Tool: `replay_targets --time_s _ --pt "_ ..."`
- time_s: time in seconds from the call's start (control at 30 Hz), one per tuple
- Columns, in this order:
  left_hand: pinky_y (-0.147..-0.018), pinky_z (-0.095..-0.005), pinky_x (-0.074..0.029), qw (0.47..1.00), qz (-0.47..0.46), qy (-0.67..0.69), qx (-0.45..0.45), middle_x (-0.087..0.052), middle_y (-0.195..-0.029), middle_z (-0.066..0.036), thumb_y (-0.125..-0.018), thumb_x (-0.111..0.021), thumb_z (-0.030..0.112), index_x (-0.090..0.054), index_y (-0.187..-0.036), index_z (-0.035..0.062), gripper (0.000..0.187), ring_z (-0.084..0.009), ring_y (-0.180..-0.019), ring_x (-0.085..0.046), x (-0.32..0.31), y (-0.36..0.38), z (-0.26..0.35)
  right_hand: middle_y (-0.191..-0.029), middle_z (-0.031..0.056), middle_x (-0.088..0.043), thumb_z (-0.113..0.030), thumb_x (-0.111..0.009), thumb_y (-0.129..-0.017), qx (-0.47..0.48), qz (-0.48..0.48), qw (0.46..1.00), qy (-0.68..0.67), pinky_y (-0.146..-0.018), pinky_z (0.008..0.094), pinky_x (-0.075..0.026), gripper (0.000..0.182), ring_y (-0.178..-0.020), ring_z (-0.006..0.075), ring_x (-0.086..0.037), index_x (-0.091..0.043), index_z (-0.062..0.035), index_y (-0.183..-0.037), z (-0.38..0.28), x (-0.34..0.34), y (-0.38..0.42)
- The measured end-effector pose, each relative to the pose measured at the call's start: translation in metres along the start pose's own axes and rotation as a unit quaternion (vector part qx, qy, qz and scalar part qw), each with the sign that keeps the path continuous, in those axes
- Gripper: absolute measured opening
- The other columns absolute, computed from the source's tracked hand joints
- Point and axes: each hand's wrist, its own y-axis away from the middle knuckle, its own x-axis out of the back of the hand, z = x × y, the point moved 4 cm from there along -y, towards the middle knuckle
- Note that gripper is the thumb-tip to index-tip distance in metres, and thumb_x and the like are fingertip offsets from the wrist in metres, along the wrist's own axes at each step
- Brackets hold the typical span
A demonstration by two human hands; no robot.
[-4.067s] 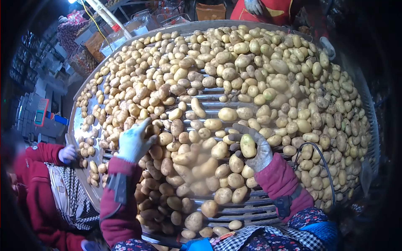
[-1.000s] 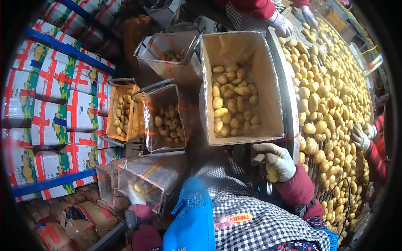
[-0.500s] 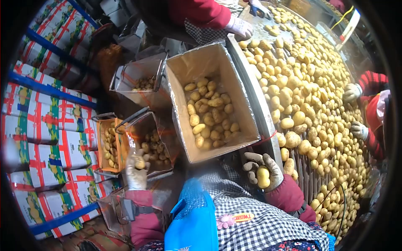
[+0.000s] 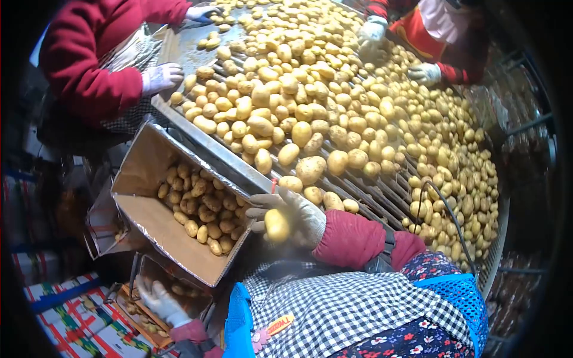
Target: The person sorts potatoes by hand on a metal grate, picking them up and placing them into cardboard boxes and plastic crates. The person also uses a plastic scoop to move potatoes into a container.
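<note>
My view has swung since half a second ago: the sorting table (image 4: 197, 134) of potatoes now fills the upper centre and right of the frame, and the big cardboard box (image 4: 146, 218) has slid to the left of centre, tilted, its brown walls lined with shiny plastic film. My right hand (image 4: 289, 218), in a grubby knitted glove, is at the centre just below the table's metal edge, fingers curled around one smooth, yellow, oval potato (image 4: 276, 225) (the same one as before, it seems), right beside the box's near corner. My left hand (image 4: 158, 303), which was raised with a small potato earlier, now sits low at lower left over a smaller orange crate (image 4: 134, 313), fingers loosely spread; I cannot tell whether anything is in it. Slatted metal rollers show between the lumpy, dusty potatoes. A person in a red sleeve (image 4: 89, 65) stands at upper left, gloved hand on the table rim.
</note>
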Motion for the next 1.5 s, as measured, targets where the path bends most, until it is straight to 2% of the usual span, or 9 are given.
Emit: replay_targets --time_s 0.27,0.47,0.57,0.67,0.8,1.07,1.33,1.43,1.5 --pt "-0.113 -0.0484 -0.036 0.925 -0.205 -0.020 -0.318 -0.048 -0.144 -0.025 -0.083 -0.068 0.012 -0.048 -0.141 -0.0040 0.063 -0.0406 -0.132 -0.047 -0.117 0.062 0.155 -0.135 0.0103 -0.054 -0.058 -0.066 -0.090 0.115 0.016 0.992 -0.057 -0.092 0.0430 -0.055 0.076 -0.120 0.0276 -0.059 -0.044 -0.0123 -0.147 -0.039 0.021 0.023" --pt "-0.109 -0.0560 -0.034 0.664 -0.411 -0.034 -0.624 -0.046 -0.143 -0.024 -0.069 -0.079 0.022 -0.054 -0.136 0.0060 0.073 -0.0449 -0.132 -0.043 -0.254 0.151 0.279 -0.133 0.0084 -0.056 -0.026 -0.059 -0.101 0.325 0.088 0.938 0.087 -0.106 0.0344 -0.043 0.053 -0.125 0.0205 -0.053 -0.041 -0.0114 -0.149 -0.079 0.044 0.082" --pt "-0.109 -0.0563 -0.033 0.583 -0.445 0.002 -0.680 -0.050 -0.140 -0.020 -0.066 -0.076 0.019 -0.055 -0.135 0.0110 0.073 -0.0417 -0.131 -0.044 -0.287 0.184 0.294 -0.139 0.0123 -0.054 -0.023 -0.068 -0.092 0.434 0.296 0.802 0.284 -0.109 0.0405 -0.042 0.059 -0.132 0.0255 -0.048 -0.046 -0.0128 -0.146 -0.112 0.105 0.154" --pt "-0.112 -0.0569 -0.030 0.462 -0.472 -0.050 -0.749 -0.052 -0.137 -0.019 -0.071 -0.077 0.029 -0.059 -0.131 0.0126 0.064 -0.0412 -0.129 -0.045 -0.311 0.213 0.299 -0.138 0.0149 -0.054 -0.011 -0.075 -0.079 0.404 0.579 0.374 0.601 -0.109 0.0452 -0.042 0.071 -0.129 0.0316 -0.050 -0.048 -0.0174 -0.144 -0.134 0.149 0.239" --pt "-0.114 -0.0583 -0.025 0.491 -0.499 -0.042 -0.713 -0.057 -0.133 -0.017 -0.080 -0.071 0.041 -0.066 -0.120 0.0097 0.051 -0.0378 -0.130 -0.045 -0.356 0.201 0.308 -0.146 0.0141 -0.048 -0.036 -0.072 -0.084 0.122 0.625 0.346 0.690 -0.114 0.0483 -0.033 0.064 -0.137 0.0386 -0.040 -0.051 -0.0189 -0.142 -0.113 0.177 0.248" --pt "-0.115 -0.0552 -0.027 0.630 -0.263 -0.223 -0.695 -0.052 -0.139 -0.016 -0.078 -0.074 0.023 -0.063 -0.123 0.0115 0.048 -0.0395 -0.128 -0.044 -0.387 0.034 0.340 -0.128 0.0159 -0.060 -0.029 -0.067 -0.090 0.368 0.522 0.450 0.624 -0.100 0.0463 -0.047 0.054 -0.116 0.0356 -0.058 -0.052 -0.0134 -0.139 -0.235 0.162 0.181" --pt "-0.111 -0.0517 -0.033 0.637 -0.301 -0.093 -0.704 -0.056 -0.135 -0.018 -0.080 -0.071 0.010 -0.059 -0.130 0.0070 0.052 -0.0368 -0.129 -0.050 -0.385 0.034 0.347 -0.121 0.0163 -0.060 -0.040 -0.063 -0.089 0.116 0.575 0.451 0.673 -0.094 0.0480 -0.050 0.051 -0.111 0.0332 -0.062 -0.055 -0.0147 -0.133 -0.318 0.203 0.087" --pt "-0.103 -0.0497 -0.041 0.602 -0.343 0.013 -0.721 -0.060 -0.129 -0.018 -0.078 -0.069 0.005 -0.059 -0.128 0.0059 0.051 -0.0362 -0.119 -0.056 -0.414 0.082 0.406 -0.118 0.0219 -0.065 -0.042 -0.061 -0.089 0.264 0.469 0.517 0.666 -0.093 0.0484 -0.051 0.049 -0.108 0.0367 -0.064 -0.063 -0.0129 -0.128 -0.284 0.188 0.115" --pt "-0.099 -0.0484 -0.044 0.575 -0.359 0.040 -0.735 -0.061 -0.126 -0.018 -0.076 -0.070 0.007 -0.060 -0.127 0.0060 0.052 -0.0363 -0.115 -0.057 -0.448 0.118 0.440 -0.118 0.0123 -0.068 -0.034 -0.067 -0.087 0.322 0.339 0.734 0.492 -0.094 0.0399 -0.050 0.055 -0.104 0.0258 -0.065 -0.059 -0.0095 -0.136 -0.248 0.181 0.135"
